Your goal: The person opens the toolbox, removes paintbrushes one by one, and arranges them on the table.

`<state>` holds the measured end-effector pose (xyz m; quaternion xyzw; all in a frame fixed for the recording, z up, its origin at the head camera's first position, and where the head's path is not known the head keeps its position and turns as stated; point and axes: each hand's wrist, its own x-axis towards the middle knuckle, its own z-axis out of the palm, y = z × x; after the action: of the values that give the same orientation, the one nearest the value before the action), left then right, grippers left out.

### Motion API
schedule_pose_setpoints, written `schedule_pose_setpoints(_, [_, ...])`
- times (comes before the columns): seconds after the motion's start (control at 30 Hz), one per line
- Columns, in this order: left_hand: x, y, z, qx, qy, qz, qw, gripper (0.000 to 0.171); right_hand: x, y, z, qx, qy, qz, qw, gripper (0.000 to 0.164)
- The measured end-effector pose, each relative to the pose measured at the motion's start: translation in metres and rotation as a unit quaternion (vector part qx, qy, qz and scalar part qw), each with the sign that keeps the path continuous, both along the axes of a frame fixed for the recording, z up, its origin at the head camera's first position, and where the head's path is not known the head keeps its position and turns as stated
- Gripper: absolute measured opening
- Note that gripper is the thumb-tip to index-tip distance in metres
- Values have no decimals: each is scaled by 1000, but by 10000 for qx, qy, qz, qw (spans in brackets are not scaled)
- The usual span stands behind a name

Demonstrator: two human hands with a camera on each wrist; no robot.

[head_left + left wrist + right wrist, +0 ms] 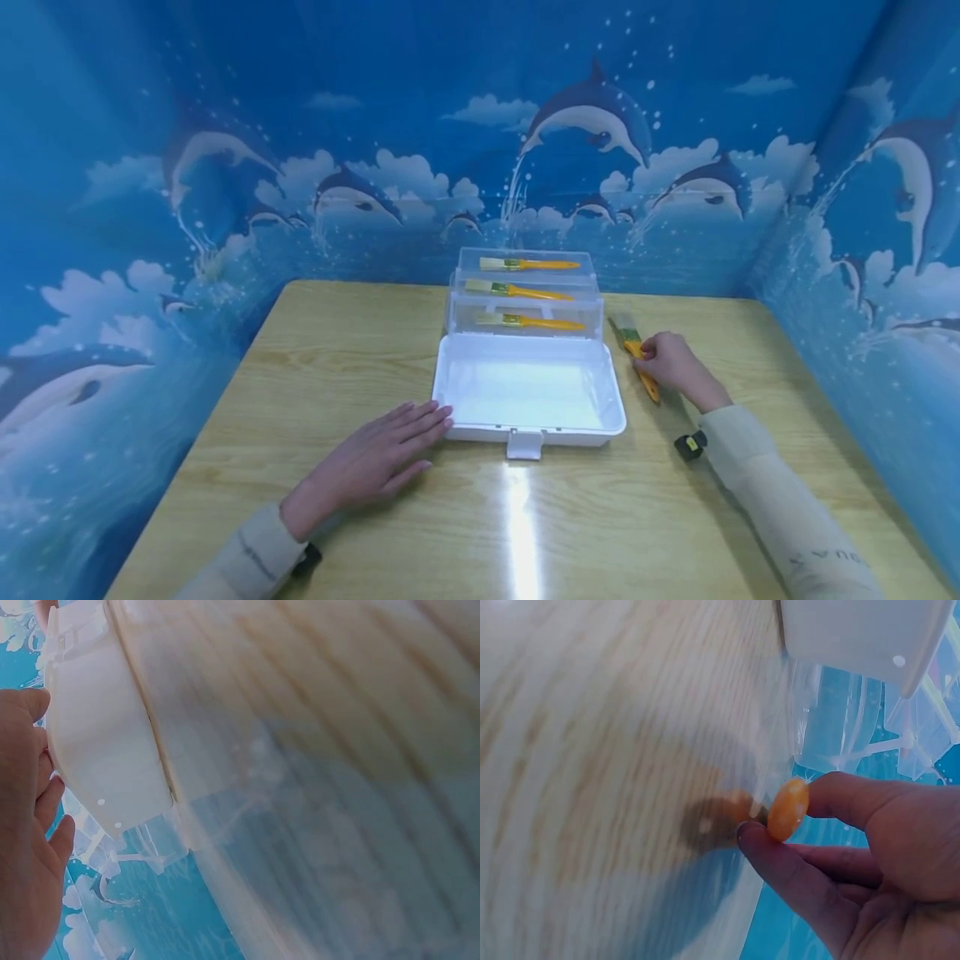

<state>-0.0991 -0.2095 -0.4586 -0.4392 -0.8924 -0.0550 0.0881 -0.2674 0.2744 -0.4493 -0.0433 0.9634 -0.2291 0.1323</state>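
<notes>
A white plastic box (525, 435) stands open on the table, its clear tiered trays (594, 312) folded up behind it. Each of three tray levels bears a yellow-handled paintbrush, such as the top one (551, 265). To the right of the box, my right hand (675, 362) pinches another paintbrush (647, 382) by its handle between thumb and fingers. In the right wrist view its rounded orange handle end (789, 810) shows close to the table. My left hand (382, 450) lies with straight fingers, their tips touching the front left corner of the box.
The box's latch (524, 446) hangs at its front edge. A wooden table (337, 358) lies under everything. Blue dolphin-print sheets (420, 100) rise behind the table and on both sides. A small black device (690, 445) sits at the right wrist.
</notes>
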Motion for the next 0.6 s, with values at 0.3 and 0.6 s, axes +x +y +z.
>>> schedule_pose_setpoints(0.3, [0,1,1,-45,-29,67,10000,59,-2,-2,0,12,-41,-33,10000,42])
schedule_pose_setpoints(0.6, [0,1,-2,-16,46,47,10000,60,2,-8,2,44,-128,-189,9997,42])
